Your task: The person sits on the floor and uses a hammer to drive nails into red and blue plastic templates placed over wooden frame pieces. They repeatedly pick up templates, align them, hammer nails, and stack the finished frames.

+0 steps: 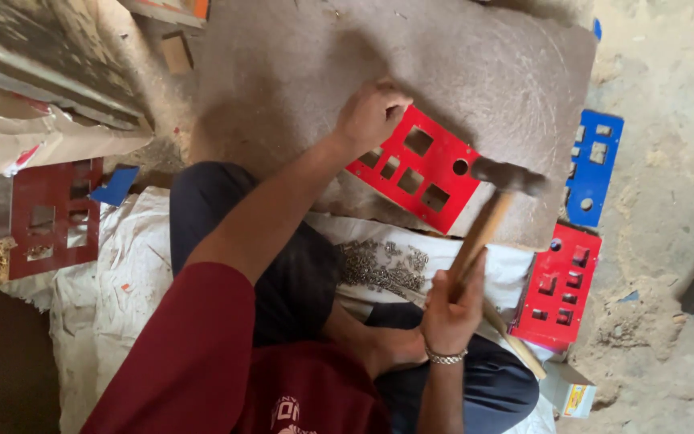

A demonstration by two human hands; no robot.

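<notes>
A red panel (435,181) with several square cut-outs and one round hole lies tilted on a large grey board (347,72). My left hand (369,114) rests in a fist on the panel's upper left corner, pressing it down. My right hand (453,309) grips the wooden handle of a hammer (498,197). The hammer's dark metal head hovers over the panel's right edge, blurred by motion. A pile of small metal nails or screws (379,265) lies on white cloth near my knee.
A second red cut-out panel (560,285) and a blue one (596,165) lie to the right on the dusty floor. A dark red panel (51,217) sits at the left on a white sack (114,297). Torn cardboard (42,128) lies upper left. A small box (568,394) sits lower right.
</notes>
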